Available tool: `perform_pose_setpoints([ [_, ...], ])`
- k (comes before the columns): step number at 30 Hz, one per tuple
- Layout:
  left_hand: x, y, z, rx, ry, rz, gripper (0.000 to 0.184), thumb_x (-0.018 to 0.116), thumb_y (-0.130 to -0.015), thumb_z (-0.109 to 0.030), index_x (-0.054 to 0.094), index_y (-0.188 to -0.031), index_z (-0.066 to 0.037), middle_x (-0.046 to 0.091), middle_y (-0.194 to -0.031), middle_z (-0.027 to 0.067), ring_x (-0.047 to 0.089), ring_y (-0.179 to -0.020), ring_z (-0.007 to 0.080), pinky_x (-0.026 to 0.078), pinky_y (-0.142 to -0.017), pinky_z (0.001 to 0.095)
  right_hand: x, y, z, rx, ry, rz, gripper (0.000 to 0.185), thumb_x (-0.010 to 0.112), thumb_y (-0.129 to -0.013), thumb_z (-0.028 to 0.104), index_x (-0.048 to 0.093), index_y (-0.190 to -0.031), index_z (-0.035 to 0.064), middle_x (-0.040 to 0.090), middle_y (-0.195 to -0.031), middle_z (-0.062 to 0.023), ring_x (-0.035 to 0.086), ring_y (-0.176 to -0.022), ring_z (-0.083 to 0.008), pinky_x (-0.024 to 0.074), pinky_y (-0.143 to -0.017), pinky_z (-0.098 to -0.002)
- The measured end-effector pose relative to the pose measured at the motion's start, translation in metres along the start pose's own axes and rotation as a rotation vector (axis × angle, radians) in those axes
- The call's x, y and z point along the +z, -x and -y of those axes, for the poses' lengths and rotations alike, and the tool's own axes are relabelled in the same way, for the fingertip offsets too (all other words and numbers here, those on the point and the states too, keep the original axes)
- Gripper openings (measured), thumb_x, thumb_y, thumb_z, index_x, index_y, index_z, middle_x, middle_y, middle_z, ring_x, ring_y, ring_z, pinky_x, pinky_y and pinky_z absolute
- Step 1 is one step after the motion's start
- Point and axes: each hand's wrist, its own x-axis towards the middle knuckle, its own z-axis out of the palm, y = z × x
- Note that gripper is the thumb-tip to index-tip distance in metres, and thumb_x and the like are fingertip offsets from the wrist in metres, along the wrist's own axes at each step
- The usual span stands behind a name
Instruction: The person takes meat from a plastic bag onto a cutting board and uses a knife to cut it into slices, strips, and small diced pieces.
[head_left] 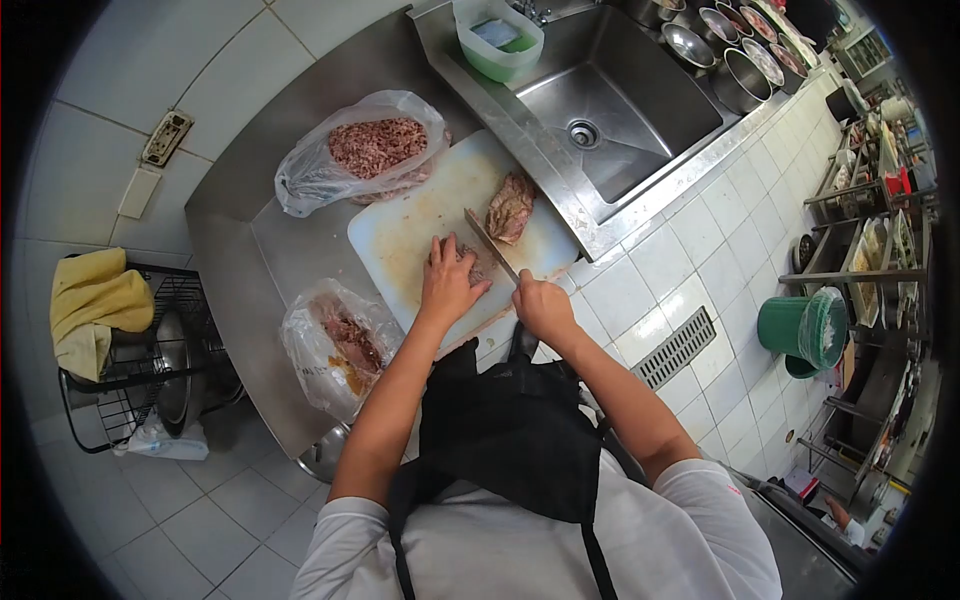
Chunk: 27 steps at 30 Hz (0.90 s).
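My right hand [543, 308] is closed round the handle of a knife [492, 241], its blade pointing away from me over the white cutting board [385, 245]. Just left of the blade, my left hand [448, 285] presses its fingers onto a small piece of meat [478, 262], partly hidden beneath them. A larger browned chunk of meat [510, 208] lies on the board to the right of the knife. Beyond the board's left corner, a clear plastic bag [300, 175] holds chopped meat [378, 147]. Another plastic bag [310, 345] with meat in it rests near my left forearm.
A steel sink [640, 150] adjoins the counter, with a green-tinted plastic tub [490, 66] at its corner. Metal bowls and pots [740, 80] stand past it. Left is a wire rack [130, 370] with a yellow cloth [100, 300]; a green bin [790, 328] stands at right.
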Motion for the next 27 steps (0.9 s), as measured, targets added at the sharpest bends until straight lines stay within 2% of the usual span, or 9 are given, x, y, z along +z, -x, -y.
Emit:
perform_pose_setpoints([
  [4, -0.001, -0.001, 0.005, 0.033, -0.002, 0.044, 0.056, 0.085, -0.078, -0.042, 0.073, -0.121, -0.008, 0.040, -0.157, 0.0272, 0.034, -0.146, 0.0532, 0.041, -0.111, 0.0621, -0.006, 0.003, 0.008, -0.033, 0.022, -0.019, 0.015, 0.060, -0.092, 0.013, 0.054, -0.088, 0.0002, 0.068, -0.067, -0.0222, 0.069, -0.060, -0.0404, 0.0559, -0.058, -0.0507],
  [7, -0.004, 0.003, 0.008, 0.059, -0.001, 0.034, 0.064, 0.086, -0.078, -0.041, 0.069, -0.130, -0.009, 0.039, -0.158, 0.0274, 0.034, -0.146, 0.0539, 0.041, -0.112, 0.0603, -0.003, 0.009, 0.015, -0.036, 0.005, -0.023, 0.015, 0.061, -0.091, 0.013, 0.054, -0.088, 0.0003, 0.067, -0.066, -0.0219, 0.068, -0.059, -0.0404, 0.0553, -0.057, -0.0513],
  [10, -0.014, 0.011, 0.003, -0.017, 0.136, -0.078, 0.080, 0.088, -0.076, -0.041, 0.058, -0.142, -0.007, 0.037, -0.159, 0.0286, 0.033, -0.147, 0.0525, 0.039, -0.116, 0.0562, -0.003, 0.013, 0.017, -0.039, -0.032, -0.035, 0.015, 0.061, -0.091, 0.013, 0.054, -0.088, 0.0003, 0.067, -0.065, -0.0217, 0.068, -0.059, -0.0405, 0.0551, -0.056, -0.0512],
  [13, -0.012, 0.030, 0.000, -0.150, 0.145, -0.061, 0.096, 0.091, -0.073, -0.037, 0.046, -0.151, -0.003, 0.032, -0.161, 0.0297, 0.033, -0.149, 0.0497, 0.037, -0.120, 0.0525, -0.001, 0.013, 0.012, -0.023, -0.008, 0.013, 0.015, 0.060, -0.091, 0.014, 0.054, -0.089, 0.0003, 0.067, -0.066, -0.0220, 0.068, -0.059, -0.0417, 0.0554, -0.057, -0.0516],
  [16, -0.006, 0.045, -0.013, -0.213, 0.096, -0.044, 0.102, 0.093, -0.070, -0.032, 0.043, -0.152, 0.001, 0.026, -0.164, 0.0304, 0.032, -0.151, 0.0464, 0.035, -0.122, 0.0494, 0.003, 0.013, 0.006, -0.021, -0.026, 0.059, 0.018, 0.061, -0.093, 0.017, 0.055, -0.093, -0.0003, 0.067, -0.068, -0.0242, 0.068, -0.062, -0.0442, 0.0550, -0.060, -0.0551],
  [19, 0.007, 0.040, -0.013, -0.273, 0.171, -0.113, 0.103, 0.094, -0.069, -0.027, 0.042, -0.154, 0.000, 0.022, -0.167, 0.0293, 0.032, -0.151, 0.0447, 0.038, -0.121, 0.0464, 0.000, 0.013, 0.005, 0.014, -0.055, 0.110, 0.020, 0.060, -0.094, 0.018, 0.055, -0.095, -0.0008, 0.068, -0.072, -0.0263, 0.069, -0.068, -0.0464, 0.0552, -0.065, -0.0567],
  [22, 0.009, 0.034, -0.005, -0.191, 0.191, -0.150, 0.102, 0.094, -0.070, -0.026, 0.042, -0.154, 0.000, 0.023, -0.167, 0.0285, 0.035, -0.151, 0.0435, 0.041, -0.119, 0.0445, 0.001, 0.009, -0.002, 0.047, -0.159, 0.207, 0.021, 0.059, -0.096, 0.020, 0.056, -0.098, -0.0014, 0.067, -0.077, -0.0296, 0.068, -0.076, -0.0492, 0.0543, -0.072, -0.0584],
  [27, 0.011, 0.035, 0.003, -0.116, 0.212, -0.199, 0.099, 0.094, -0.069, -0.025, 0.045, -0.152, -0.002, 0.024, -0.167, 0.0272, 0.040, -0.147, 0.0445, 0.043, -0.117, 0.0458, 0.003, 0.015, -0.007, 0.062, -0.262, 0.246, 0.024, 0.057, -0.098, 0.021, 0.057, -0.100, -0.0023, 0.067, -0.080, -0.0318, 0.067, -0.082, -0.0507, 0.0525, -0.078, -0.0597],
])
